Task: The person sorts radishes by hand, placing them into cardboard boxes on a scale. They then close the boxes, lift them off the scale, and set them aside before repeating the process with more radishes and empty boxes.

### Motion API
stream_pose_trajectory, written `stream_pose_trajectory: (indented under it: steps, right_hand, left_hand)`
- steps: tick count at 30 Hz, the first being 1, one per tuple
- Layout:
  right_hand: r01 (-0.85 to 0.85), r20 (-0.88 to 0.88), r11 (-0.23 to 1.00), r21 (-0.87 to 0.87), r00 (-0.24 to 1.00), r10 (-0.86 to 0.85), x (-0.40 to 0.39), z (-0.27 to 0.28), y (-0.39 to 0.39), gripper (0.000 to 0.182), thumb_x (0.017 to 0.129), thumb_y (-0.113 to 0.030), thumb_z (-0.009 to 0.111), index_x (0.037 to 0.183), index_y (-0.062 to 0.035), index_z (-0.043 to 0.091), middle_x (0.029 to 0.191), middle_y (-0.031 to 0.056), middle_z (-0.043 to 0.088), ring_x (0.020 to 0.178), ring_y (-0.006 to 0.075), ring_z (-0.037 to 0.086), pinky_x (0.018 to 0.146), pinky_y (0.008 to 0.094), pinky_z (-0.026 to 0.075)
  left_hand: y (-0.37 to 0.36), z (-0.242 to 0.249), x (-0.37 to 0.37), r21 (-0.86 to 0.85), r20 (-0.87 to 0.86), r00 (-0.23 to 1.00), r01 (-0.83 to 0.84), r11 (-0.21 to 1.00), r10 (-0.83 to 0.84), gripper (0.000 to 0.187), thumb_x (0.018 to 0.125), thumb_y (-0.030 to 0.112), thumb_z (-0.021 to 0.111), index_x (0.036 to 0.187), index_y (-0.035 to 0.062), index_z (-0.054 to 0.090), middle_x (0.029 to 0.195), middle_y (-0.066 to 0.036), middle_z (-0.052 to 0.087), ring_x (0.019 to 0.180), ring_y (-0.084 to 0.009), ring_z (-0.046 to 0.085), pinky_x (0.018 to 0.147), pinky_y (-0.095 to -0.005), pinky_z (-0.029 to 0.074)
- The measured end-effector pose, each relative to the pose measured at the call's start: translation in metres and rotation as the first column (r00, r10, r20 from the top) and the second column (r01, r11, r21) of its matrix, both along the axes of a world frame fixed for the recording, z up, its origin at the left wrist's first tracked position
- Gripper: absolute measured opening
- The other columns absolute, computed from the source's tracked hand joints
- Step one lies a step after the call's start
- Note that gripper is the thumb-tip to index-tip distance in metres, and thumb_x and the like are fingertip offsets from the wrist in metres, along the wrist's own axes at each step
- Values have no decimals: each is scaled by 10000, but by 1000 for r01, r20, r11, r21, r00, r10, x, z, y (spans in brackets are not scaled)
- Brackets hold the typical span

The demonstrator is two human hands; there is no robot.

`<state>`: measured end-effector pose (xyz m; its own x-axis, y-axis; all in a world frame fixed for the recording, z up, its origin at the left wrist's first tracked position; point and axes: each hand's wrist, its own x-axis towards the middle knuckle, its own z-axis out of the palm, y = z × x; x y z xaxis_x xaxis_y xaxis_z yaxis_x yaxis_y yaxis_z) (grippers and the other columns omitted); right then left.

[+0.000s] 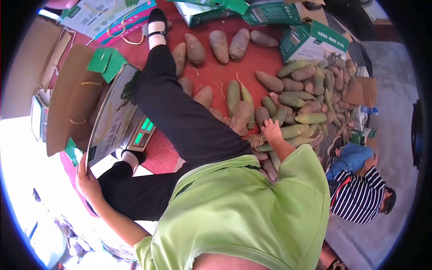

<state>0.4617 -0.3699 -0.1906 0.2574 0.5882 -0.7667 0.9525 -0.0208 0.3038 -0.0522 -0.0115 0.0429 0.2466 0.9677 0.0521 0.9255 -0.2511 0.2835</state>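
Observation:
My left hand [88, 181] grips the near edge of an open cardboard box [110, 119], thumb and fingers on either side of its wall. Beside and partly under this box is a scale [138, 140] with lit green displays. My right hand [272, 131] reaches into a pile of long root vegetables that look like radishes. Its fingers are spread and touch the pile next to a purplish radish [262, 116] and a green radish [294, 131]. I see nothing lifted in it. The inside of the box is mostly hidden.
Several large purplish radishes [219, 46] lie spaced out on the red mat [175, 155]. A green and white box [313, 41] stands behind the pile, with more boxes [272, 12] at the back. A person in a striped shirt [358, 196] is low down at the right.

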Motion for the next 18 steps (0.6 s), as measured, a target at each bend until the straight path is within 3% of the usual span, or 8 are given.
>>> stream_pose_trajectory:
  steps: [4,7,9,10,11,13,15,18]
  right_hand:
    - [-13,-64,1000,27,998,15,14,-7,-4,236,868,-206,475,1065,-202,606,1135,18,514,1148,222,442,909,481,375]
    - [82,-105,966,245,993,-57,25,13,16,228,823,-143,541,1041,-181,596,1091,26,557,1088,232,506,886,431,413]
    - [552,-375,624,553,834,-405,38,23,31,275,752,-66,618,1017,-131,579,1036,66,599,1024,275,557,857,393,439]
    - [618,-430,445,648,779,-456,43,31,44,355,698,-26,670,1034,-97,581,1004,110,616,954,310,580,854,362,443]
    - [739,-577,333,585,668,-470,57,33,56,353,721,-44,674,1059,-76,579,1005,109,613,945,285,579,851,351,441]
    - [836,-708,226,500,544,-450,79,37,80,356,744,-62,678,1085,-55,576,1006,109,611,935,260,577,848,341,439]
    - [890,-872,-16,455,442,-208,90,40,108,365,793,-77,667,1135,-19,555,995,90,603,921,183,557,838,302,435]
    - [956,-957,-57,288,285,-48,46,136,193,344,844,-98,637,1156,4,535,1039,54,584,949,141,538,857,282,431]
  left_hand:
    - [-4,10,13,7,-130,989,-68,998,69,473,769,-93,454,1148,145,608,1041,-125,639,979,-311,607,837,-384,464]
    - [-7,17,23,28,-164,980,-111,993,114,429,776,-57,460,1115,148,623,1037,-116,642,966,-325,605,829,-394,465]
    - [-9,20,27,34,-172,977,-121,992,125,395,789,-29,477,1107,150,627,1027,-111,647,949,-321,612,822,-394,471]
    - [-9,22,28,27,-174,976,-126,992,129,387,792,-21,484,1106,152,628,1029,-108,647,950,-317,612,821,-390,472]
    - [-8,19,25,42,-168,978,-116,992,122,376,792,-7,498,1102,160,629,1029,-96,649,948,-310,615,815,-384,475]
    - [-9,20,24,52,-167,980,-99,994,107,361,793,2,511,1094,163,630,1025,-80,650,949,-289,616,810,-382,477]
    - [-9,21,24,65,-167,979,-104,992,114,357,794,4,514,1092,163,629,1021,-76,650,948,-284,615,806,-383,477]
    - [-9,21,23,44,-197,974,-102,994,108,361,791,5,522,1097,167,624,1015,-75,649,944,-283,611,799,-389,477]
